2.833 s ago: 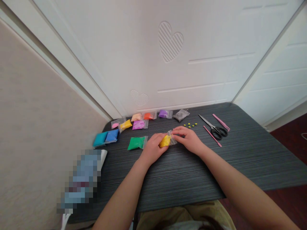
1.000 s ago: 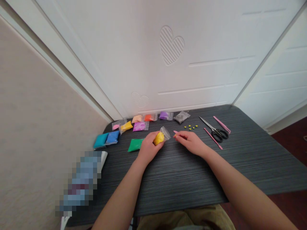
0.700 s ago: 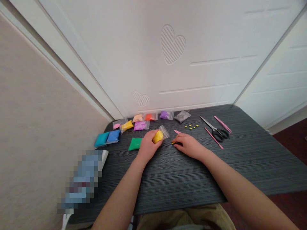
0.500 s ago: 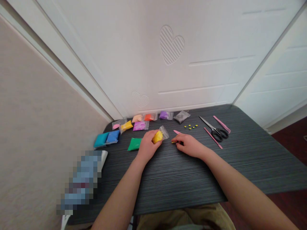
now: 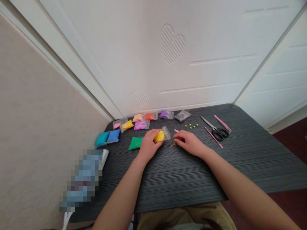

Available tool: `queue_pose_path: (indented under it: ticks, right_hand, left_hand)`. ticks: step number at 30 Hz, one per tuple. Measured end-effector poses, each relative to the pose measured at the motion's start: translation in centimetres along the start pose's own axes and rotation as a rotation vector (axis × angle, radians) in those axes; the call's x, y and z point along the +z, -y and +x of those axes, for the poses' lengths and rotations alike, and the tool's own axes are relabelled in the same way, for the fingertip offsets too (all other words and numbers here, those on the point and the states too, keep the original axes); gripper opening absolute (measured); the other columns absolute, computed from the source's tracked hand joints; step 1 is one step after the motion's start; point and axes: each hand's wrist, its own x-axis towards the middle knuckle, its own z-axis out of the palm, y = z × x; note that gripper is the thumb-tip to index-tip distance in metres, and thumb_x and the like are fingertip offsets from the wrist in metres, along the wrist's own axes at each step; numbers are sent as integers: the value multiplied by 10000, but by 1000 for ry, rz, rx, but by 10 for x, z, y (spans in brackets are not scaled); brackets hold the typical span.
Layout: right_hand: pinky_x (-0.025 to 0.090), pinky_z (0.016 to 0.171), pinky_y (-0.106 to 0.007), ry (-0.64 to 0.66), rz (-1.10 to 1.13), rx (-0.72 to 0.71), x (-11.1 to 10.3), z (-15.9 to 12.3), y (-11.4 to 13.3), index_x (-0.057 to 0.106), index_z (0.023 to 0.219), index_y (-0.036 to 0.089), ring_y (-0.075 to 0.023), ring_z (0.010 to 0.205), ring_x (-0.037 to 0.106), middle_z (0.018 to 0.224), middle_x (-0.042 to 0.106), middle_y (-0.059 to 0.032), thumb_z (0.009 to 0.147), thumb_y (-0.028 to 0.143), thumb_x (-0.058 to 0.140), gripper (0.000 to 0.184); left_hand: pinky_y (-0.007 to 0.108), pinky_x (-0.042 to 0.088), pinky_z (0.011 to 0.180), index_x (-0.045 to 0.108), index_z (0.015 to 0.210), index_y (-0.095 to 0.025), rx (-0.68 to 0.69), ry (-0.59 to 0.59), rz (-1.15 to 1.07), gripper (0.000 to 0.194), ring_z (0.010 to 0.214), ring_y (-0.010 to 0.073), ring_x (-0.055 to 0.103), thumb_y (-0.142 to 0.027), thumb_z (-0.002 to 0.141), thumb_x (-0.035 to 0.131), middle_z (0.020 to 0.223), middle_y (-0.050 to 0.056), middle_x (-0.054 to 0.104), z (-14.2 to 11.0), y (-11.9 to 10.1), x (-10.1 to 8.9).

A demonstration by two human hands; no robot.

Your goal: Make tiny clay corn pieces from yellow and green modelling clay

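Note:
My left hand (image 5: 149, 146) is closed around a clear zip bag of yellow clay (image 5: 159, 137); the bag's see-through mouth sticks out to the right. My right hand (image 5: 190, 143) rests low over the table with fingers curved and slightly apart, apparently holding nothing. A tiny curved yellow piece (image 5: 174, 143) lies on the dark surface just by its fingertips. Behind those fingers the tip of a pink tool (image 5: 177, 131) shows, the rest of it hidden by the hand. Beyond it sit several small yellow-and-green pieces (image 5: 191, 127). Partly behind my left hand lies a green clay packet (image 5: 135, 143).
Black-handled scissors (image 5: 220, 133), a thin pink tool (image 5: 213, 137) and pink tweezers (image 5: 222, 123) lie at the right. Bags of coloured clay, such as purple (image 5: 165, 114) and blue (image 5: 113, 136), line the back and left of the dark table (image 5: 172, 188). A white panel rises behind.
The fingers of my right hand have drawn slightly away from the small yellow piece, which now lies uncovered on the table. My left hand still holds the yellow clay bag.

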Motion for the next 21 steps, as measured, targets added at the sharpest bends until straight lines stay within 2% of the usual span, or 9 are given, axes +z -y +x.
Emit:
queue_pose_path:
  ticks: [4, 6, 10, 21]
  right_hand:
    - [409, 832, -303, -132, 73, -44, -3, 2, 2, 607, 935, 218, -147, 905, 535, 898, 579, -36, 816, 234, 458, 192]
    - [415, 829, -303, -156, 86, -70, -1, 2, 0, 620, 949, 235, -148, 904, 532, 940, 567, -36, 797, 241, 492, 199]
    - [409, 854, -296, -132, 49, -72, 4, 1, -1, 620, 995, 219, -156, 949, 513, 985, 549, -50, 778, 263, 529, 240]
    - [409, 869, -323, -96, 20, -83, 9, 1, -3, 643, 903, 232, -170, 976, 517, 970, 574, -38, 768, 278, 546, 172]
  left_hand:
    - [365, 377, 933, 504, 1119, -211, 43, 59, -22, 424, 1042, 190, 472, -185, 702, 575, 1098, 51, 529, -1, -5, -1]
    - [348, 383, 930, 503, 1119, -213, 61, 118, -47, 418, 1036, 181, 478, -184, 708, 569, 1092, 45, 534, -2, -9, 0]
    - [327, 378, 936, 488, 1136, -213, 78, 179, -78, 437, 1036, 168, 483, -176, 708, 572, 1098, 36, 543, -4, -15, 2]
    - [360, 389, 929, 488, 1155, -224, 92, 208, -60, 483, 1038, 189, 491, -165, 686, 587, 1103, 46, 553, -7, -17, 5]
